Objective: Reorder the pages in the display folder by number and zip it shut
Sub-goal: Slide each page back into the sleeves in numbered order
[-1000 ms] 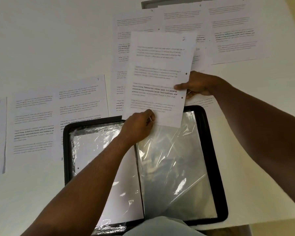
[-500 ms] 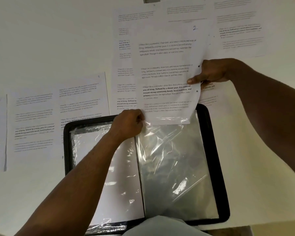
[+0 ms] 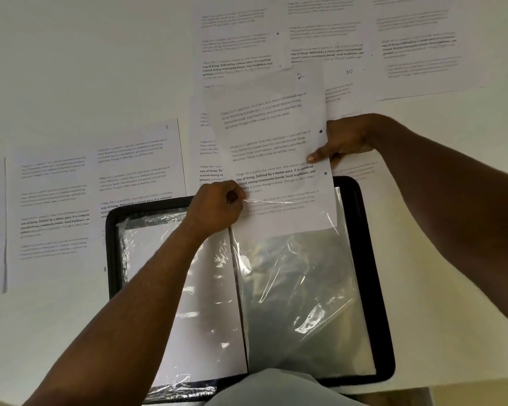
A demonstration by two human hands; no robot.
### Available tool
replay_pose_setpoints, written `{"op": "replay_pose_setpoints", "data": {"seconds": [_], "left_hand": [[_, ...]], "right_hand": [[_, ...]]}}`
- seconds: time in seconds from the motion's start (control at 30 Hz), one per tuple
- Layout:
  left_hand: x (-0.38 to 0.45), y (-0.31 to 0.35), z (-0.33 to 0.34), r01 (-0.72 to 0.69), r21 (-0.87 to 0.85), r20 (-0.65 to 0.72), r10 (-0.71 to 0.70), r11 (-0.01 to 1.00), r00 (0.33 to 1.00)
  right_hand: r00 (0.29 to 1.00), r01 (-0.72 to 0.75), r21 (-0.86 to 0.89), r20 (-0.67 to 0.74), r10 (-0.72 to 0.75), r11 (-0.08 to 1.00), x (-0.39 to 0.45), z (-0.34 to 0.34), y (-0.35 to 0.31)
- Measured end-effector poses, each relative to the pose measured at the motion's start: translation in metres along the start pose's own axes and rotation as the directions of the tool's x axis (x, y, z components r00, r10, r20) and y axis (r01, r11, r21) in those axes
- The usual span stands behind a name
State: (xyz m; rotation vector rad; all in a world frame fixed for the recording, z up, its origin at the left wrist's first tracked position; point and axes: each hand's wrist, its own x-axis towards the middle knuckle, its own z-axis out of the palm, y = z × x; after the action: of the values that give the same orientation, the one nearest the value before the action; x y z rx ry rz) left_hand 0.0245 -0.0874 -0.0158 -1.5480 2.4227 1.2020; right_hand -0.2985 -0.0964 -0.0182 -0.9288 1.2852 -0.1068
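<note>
Held page point(image 3: 273, 148) reads 2 (handwritten); sheets point(image 3: 349, 72) behind, 10 and 8.

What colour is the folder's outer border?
Black, seen in the head view, framing the clear sleeves of the folder.

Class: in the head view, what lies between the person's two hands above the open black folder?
Between the left hand and the right hand spans the white printed page marked 2, its lower edge entering the black zip folder's clear plastic sleeve.

Head view: looks steeply down from above, close over the open display folder point(image 3: 364, 259) and the table point(image 3: 71, 68).
Edges: probably wide-angle bowed.
</note>
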Motion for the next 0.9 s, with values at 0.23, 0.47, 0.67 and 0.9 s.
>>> {"op": "replay_pose_setpoints", "data": {"seconds": [0.23, 0.47, 0.67, 0.9], "left_hand": [[0.000, 0.001, 0.001, 0.006, -0.036, -0.012, -0.006, 0.999, 1.000], [0.002, 0.005, 0.002, 0.036, -0.027, 0.016, -0.036, 0.999, 0.999], [-0.002, 0.010, 0.004, 0.014, 0.008, 0.018, -0.015, 1.000, 1.000], [0.005, 0.007, 0.011, 0.017, 0.158, -0.113, 0.001, 0.987, 0.994]], "right_hand": [[0.982, 0.074, 0.199, -0.186, -0.037, 0.977, -0.001, 0.009, 0.014], [0.990, -0.048, 0.057, -0.127, 0.055, 0.997, -0.006, 0.016, 0.014], [0.897, 0.175, 0.303, -0.441, -0.024, 0.937, 0.003, 0.021, 0.016], [0.903, 0.270, 0.414, -0.423, -0.079, 0.869, -0.003, 0.017, 0.009]]}}
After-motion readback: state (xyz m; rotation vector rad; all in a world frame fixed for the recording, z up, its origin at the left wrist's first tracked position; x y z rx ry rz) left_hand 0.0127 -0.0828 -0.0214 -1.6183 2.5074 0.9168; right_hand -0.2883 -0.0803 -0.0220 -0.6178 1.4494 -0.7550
